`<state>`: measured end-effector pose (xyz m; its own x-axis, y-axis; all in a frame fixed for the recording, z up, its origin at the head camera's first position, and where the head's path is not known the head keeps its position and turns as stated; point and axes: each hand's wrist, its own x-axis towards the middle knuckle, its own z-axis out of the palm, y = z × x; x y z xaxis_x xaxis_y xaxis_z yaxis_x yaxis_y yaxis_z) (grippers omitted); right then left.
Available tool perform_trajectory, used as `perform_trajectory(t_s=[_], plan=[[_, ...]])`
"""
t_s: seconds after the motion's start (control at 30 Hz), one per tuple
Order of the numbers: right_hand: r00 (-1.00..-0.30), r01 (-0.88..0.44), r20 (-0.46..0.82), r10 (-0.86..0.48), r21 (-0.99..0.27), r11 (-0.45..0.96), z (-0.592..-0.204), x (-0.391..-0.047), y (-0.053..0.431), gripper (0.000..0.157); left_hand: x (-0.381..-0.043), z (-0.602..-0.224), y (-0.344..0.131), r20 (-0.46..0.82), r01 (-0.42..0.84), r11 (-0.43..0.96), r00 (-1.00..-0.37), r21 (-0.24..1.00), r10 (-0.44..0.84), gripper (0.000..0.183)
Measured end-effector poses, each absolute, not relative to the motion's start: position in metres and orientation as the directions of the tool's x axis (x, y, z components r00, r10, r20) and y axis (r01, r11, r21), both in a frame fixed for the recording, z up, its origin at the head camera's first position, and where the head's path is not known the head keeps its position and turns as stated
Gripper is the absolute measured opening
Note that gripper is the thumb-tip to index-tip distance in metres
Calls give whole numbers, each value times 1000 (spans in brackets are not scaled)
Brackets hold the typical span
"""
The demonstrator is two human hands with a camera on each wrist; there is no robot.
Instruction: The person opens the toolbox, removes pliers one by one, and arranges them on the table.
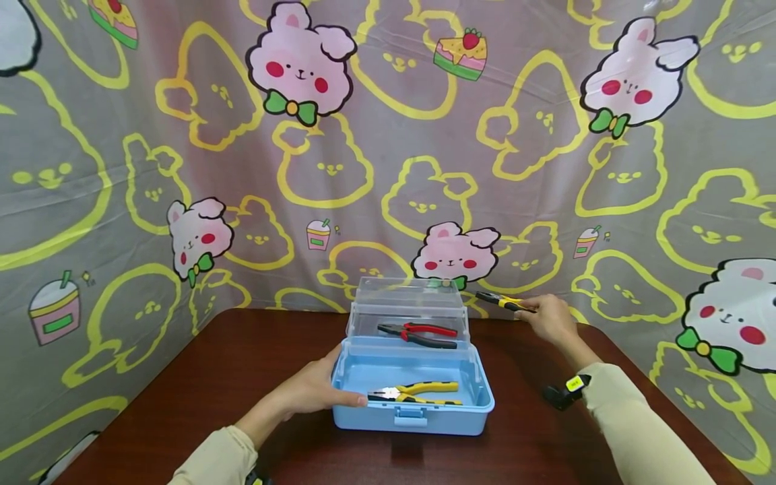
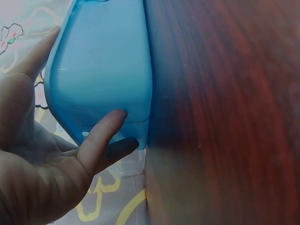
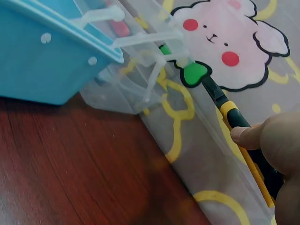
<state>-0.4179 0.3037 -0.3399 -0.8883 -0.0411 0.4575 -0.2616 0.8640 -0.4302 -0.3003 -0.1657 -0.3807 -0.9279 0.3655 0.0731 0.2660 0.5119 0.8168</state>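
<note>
Around you hangs a grey bunny-print cloth (image 1: 388, 148), draped as a backdrop behind and to both sides of the dark red-brown wooden table (image 1: 182, 397) you are working at. In the middle of that table sits an open light-blue toolbox (image 1: 418, 404), its clear lid (image 1: 407, 291) swung up at the back and a clear tray (image 1: 407, 330) raised above the rear of the blue base. Your left hand (image 1: 315, 389) lies against the box's left end with the fingers fairly straight, thumb along the rim and a fingertip pressed to the blue wall, steadying it rather than wrapping it. Your right hand (image 1: 548, 316) is out to the right of the box, near the cloth, fingers curled around the handles of a pair of yellow-and-black pliers (image 1: 503, 301), whose nose points left toward the lid, held clear of the table. Inside the blue base lies another yellow-and-black pair (image 1: 418, 393), jaws to the left. In the clear tray rests a red-and-black pair (image 1: 418, 334), also with jaws to the left.
</note>
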Motion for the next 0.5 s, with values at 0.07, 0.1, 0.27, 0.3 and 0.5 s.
perform_trajectory(t_s=[0.07, 0.1, 0.27, 0.3, 0.5], plan=[[-893, -243, 449, -29, -428, 871, -342, -417, 307, 31, -300, -381, -166, 77, 270, 508, -927, 818, 368, 116], [-896, -233, 444, -22, -428, 873, -343, -416, 308, 31, -300, -382, -166, 79, 271, 507, -926, 818, 368, 116], [-912, -181, 410, 19, -445, 877, -349, -415, 317, 33, -301, -383, -167, 85, 279, 506, -924, 816, 372, 115], [-914, -172, 404, 27, -447, 878, -350, -415, 319, 34, -301, -383, -167, 85, 279, 506, -924, 816, 372, 115], [-923, -140, 380, 54, -463, 875, -358, -413, 332, 35, -302, -383, -167, 81, 273, 512, -927, 814, 366, 116]])
